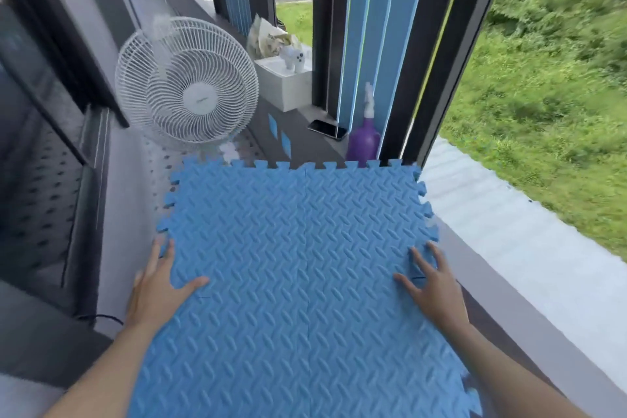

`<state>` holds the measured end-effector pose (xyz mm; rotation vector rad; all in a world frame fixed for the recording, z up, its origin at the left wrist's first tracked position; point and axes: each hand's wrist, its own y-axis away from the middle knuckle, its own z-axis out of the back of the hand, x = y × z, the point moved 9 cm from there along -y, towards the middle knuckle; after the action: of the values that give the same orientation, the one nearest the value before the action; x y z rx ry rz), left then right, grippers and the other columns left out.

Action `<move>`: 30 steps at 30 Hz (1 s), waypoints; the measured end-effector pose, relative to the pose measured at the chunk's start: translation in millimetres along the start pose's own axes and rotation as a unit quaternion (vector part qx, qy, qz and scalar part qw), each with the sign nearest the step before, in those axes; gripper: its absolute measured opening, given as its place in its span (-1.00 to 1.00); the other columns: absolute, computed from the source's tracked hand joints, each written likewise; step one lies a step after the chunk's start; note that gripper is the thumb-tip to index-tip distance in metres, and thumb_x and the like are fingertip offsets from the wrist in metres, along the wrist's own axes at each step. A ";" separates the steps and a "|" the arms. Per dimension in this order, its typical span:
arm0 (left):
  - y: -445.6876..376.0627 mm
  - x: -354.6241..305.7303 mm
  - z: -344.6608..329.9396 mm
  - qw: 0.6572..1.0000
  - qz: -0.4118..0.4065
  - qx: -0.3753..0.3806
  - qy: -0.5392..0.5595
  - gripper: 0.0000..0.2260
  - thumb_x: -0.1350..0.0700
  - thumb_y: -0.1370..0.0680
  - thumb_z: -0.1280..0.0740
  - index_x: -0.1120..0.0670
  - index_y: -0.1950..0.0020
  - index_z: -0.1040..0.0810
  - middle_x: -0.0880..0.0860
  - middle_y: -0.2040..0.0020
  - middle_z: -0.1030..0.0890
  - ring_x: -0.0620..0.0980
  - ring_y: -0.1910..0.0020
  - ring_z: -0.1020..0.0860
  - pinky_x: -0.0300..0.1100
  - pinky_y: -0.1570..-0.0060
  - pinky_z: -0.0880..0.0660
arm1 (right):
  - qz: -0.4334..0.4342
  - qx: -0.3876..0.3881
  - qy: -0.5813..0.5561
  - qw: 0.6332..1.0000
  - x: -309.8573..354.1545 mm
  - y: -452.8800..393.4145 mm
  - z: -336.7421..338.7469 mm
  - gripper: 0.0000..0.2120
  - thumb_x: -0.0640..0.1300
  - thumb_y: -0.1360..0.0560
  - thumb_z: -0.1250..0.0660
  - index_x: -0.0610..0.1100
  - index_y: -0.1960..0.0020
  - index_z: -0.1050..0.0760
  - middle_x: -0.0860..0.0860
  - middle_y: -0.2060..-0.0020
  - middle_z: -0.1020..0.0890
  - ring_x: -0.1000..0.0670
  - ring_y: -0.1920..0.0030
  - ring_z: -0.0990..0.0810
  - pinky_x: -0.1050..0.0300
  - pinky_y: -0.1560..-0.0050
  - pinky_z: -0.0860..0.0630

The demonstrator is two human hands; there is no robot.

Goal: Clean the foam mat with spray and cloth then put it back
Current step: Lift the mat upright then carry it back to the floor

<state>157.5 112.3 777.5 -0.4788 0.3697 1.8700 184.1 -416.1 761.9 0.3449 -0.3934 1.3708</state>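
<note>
I see the big blue foam mat in the middle, filling the low half of my view. It has a bumpy pattern and puzzle teeth along its edges, and it looks like it is held up, tilted away from me. My left hand is at 8 o'clock on the mat's left edge, open wide, with the thumb on top and the other fingers going under the edge. My right hand is at 4 o'clock, spread open with the fingers flat on the mat near its right edge. A white fan stands at 11 o'clock. A white box sits at 12 o'clock behind the fan. The purple spray bottle stands at 1 o'clock, just past the far edge of the mat. A dark phone lies just beside the bottle, on its left
</note>
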 end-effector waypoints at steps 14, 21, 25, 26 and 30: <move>-38.4 204.6 -211.4 0.980 0.107 0.072 -0.149 0.10 -0.58 -0.13 -0.27 -0.22 -0.54 0.10 -0.08 -0.54 0.31 0.21 -0.49 -0.07 0.08 -0.42 -0.13 | 0.070 0.162 0.068 0.982 -23.3 -106.1 -336.4 -0.31 0.30 -0.52 -0.21 0.12 -0.57 -0.12 0.04 -0.60 -0.01 -0.20 -0.39 -0.42 -0.16 -0.29 -0.46; -37.3 336.9 -455.5 0.972 0.163 0.123 -0.119 0.09 -0.57 -0.14 -0.29 -0.16 -0.56 -0.01 -0.03 -0.57 0.24 0.20 -0.52 -0.04 0.10 -0.46 -0.05 | 0.062 0.263 0.118 0.956 -126.3 -133.6 -558.5 0.01 0.54 -0.26 -0.21 0.13 -0.58 -0.06 0.12 -0.59 0.09 -0.12 -0.56 -0.10 -0.16 -0.49 -0.21; -23.9 387.7 -559.6 0.967 0.169 0.137 -0.129 0.04 -0.53 -0.18 -0.27 -0.17 -0.55 -0.02 -0.07 -0.57 0.21 0.25 -0.51 0.00 0.15 -0.44 -0.11 | 0.067 0.276 0.139 0.949 -178.2 -137.7 -654.8 0.07 0.51 -0.22 -0.28 0.07 -0.59 -0.07 0.07 -0.59 0.07 -0.11 -0.57 -0.08 -0.12 -0.50 -0.20; -20.7 400.9 -581.5 0.966 0.179 0.144 -0.121 0.03 -0.51 -0.19 -0.30 -0.17 -0.55 -0.02 -0.08 -0.57 0.20 0.25 -0.50 -0.01 0.16 -0.43 -0.14 | 0.067 0.283 0.144 0.946 -188.8 -137.8 -676.1 0.05 0.48 -0.25 -0.33 0.07 -0.59 -0.07 0.07 -0.59 0.07 -0.10 -0.57 -0.09 -0.10 -0.50 -0.21; -19.7 436.4 -649.1 0.960 0.190 0.167 -0.120 0.01 -0.48 -0.22 -0.32 -0.18 -0.55 0.01 -0.08 -0.57 0.20 0.26 -0.50 0.02 0.15 -0.43 -0.13 | 0.067 0.294 0.165 0.939 -224.7 -142.3 -744.7 0.02 0.41 -0.30 -0.39 0.06 -0.60 -0.05 0.06 -0.59 0.08 -0.09 -0.58 -0.05 -0.09 -0.50 -0.19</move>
<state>139.7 167.7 -2.7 0.0575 0.6330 2.1504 341.9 -294.8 -3.4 0.5732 0.2902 1.6339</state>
